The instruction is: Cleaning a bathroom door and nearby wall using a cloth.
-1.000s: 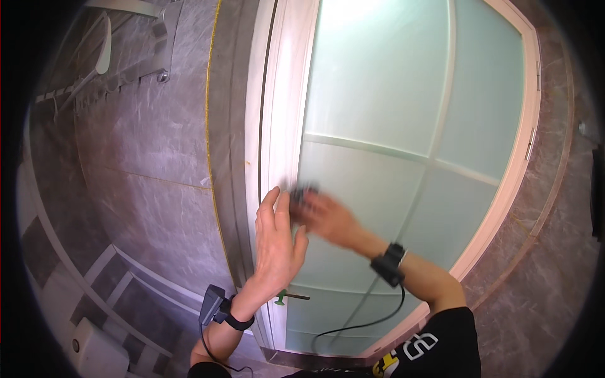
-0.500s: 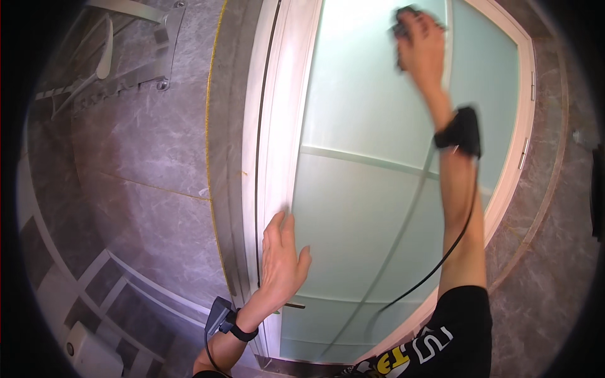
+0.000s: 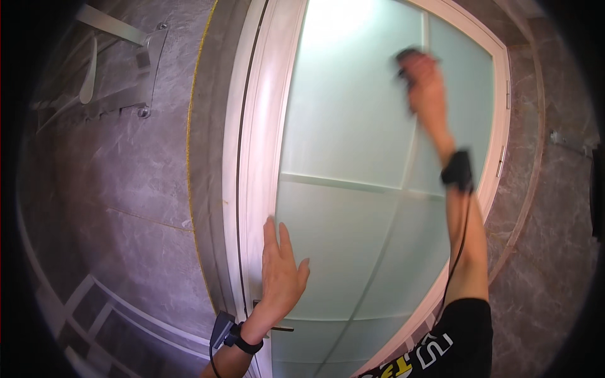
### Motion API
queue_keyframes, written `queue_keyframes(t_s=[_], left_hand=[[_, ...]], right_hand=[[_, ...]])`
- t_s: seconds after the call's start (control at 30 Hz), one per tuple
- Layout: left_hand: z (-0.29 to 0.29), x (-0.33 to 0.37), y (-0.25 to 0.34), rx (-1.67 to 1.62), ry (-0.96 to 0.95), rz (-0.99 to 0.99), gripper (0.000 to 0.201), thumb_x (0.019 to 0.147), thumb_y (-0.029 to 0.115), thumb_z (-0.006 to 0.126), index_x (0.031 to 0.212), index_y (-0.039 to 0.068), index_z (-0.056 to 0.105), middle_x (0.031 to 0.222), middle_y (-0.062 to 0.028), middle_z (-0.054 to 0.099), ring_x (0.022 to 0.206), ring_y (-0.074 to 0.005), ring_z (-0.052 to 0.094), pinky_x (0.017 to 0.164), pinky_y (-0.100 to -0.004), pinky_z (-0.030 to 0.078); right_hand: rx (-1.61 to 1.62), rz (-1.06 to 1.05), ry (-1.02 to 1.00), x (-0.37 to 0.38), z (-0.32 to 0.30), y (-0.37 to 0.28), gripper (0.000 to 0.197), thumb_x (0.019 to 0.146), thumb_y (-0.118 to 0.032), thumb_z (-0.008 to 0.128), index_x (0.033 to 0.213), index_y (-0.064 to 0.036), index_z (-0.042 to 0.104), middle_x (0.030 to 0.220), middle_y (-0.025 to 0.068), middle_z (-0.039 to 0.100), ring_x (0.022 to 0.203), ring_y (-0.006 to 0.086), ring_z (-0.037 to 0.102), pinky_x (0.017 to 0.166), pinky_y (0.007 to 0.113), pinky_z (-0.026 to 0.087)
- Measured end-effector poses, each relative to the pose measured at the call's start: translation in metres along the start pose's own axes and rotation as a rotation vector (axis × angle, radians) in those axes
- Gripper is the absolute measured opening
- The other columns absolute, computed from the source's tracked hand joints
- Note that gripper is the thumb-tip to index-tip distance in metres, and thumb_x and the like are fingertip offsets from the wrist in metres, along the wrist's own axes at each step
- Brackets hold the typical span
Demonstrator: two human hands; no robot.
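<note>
High on the frosted glass door [image 3: 353, 126], right hand [image 3: 425, 79] presses a dark cloth [image 3: 406, 58].

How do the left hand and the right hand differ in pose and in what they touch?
The left hand lies flat and open, low at the edge of the frosted glass door; the right hand is raised high near the top. The left hand holds nothing; the right hand grips a small dark thing, too blurred to identify. Both press on the glass, and both wrists wear black bands with cables.
</note>
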State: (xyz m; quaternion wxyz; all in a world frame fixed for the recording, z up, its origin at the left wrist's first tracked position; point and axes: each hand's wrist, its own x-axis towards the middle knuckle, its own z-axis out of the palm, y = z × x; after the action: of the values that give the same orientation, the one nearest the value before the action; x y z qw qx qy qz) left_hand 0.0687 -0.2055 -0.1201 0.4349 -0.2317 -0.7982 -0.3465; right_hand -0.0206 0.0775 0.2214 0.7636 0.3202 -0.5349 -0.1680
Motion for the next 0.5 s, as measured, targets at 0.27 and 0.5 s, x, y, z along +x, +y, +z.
queue_keyframes(t_s=[0.27,0.5], left_hand=[[0.018,0.003,-0.001,-0.043,-0.091,-0.034,0.083,0.08,0.004,0.065,0.142,-0.016,0.013,0.149,-0.0381,0.006,0.14,-0.0503,0.014,0.113,-0.0479,0.021],[0.02,-0.001,-0.013,0.063,-0.007,-0.067,0.084,0.078,0.004,0.067,0.141,-0.017,0.016,0.149,-0.0374,0.007,0.139,-0.0513,0.014,0.114,-0.0476,0.02]], right_hand=[[-0.179,0.164,0.076,0.081,0.068,0.0,0.03,0.081,-0.007,0.055,0.108,-0.0015,0.065,0.11,0.0153,0.065,0.104,0.032,0.059,0.093,0.043,0.044],[0.438,-0.209,-0.075,-0.011,0.036,-0.187,0.033,0.077,-0.011,0.066,0.108,-0.0221,0.066,0.129,0.0021,0.057,0.118,0.0255,0.054,0.099,0.042,0.046]])
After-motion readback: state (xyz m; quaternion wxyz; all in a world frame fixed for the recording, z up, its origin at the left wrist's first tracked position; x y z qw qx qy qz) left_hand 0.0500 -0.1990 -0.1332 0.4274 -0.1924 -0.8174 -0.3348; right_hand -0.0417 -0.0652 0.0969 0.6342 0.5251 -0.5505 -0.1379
